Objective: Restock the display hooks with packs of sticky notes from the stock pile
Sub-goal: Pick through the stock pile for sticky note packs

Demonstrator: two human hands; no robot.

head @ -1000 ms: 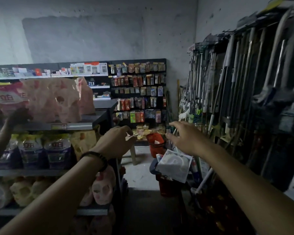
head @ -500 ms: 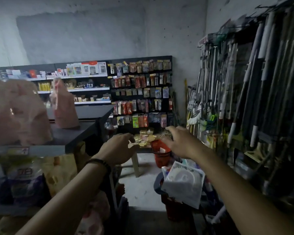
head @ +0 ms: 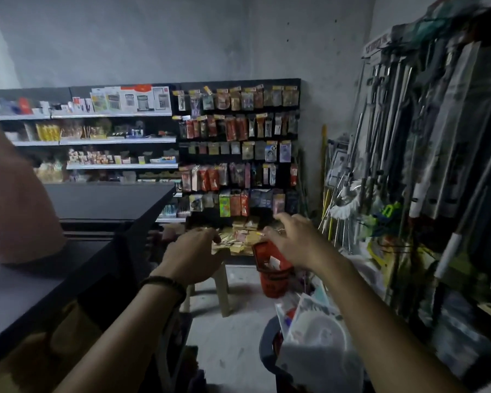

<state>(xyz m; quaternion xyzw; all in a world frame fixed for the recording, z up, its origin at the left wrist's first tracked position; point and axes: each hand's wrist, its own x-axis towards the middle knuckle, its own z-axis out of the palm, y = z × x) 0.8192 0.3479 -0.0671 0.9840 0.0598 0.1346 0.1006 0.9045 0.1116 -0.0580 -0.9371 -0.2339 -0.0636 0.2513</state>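
A pile of yellow sticky note packs (head: 243,236) lies on a pale plastic stool (head: 224,285) at the foot of a black pegboard display (head: 238,154), whose hooks carry rows of small hanging packs. Both my arms stretch forward toward the pile, still short of it. My left hand (head: 192,251), with a dark wristband, has its fingers curled downward, and its back hides whatever may be in them. My right hand (head: 292,241) hovers with fingers spread and nothing in it, in front of the pile's right edge.
A red basket (head: 271,272) stands on the floor right of the stool. A dark bin with white packets (head: 315,344) sits near my right forearm. Mops and brooms (head: 414,165) hang along the right wall. A dark shelf unit (head: 105,199) borders the aisle on the left.
I have walked down the aisle toward the pegboard, so the display and pile look larger and nearer. The shelves with pink bags have slid off to the left. Both hands stay outstretched.
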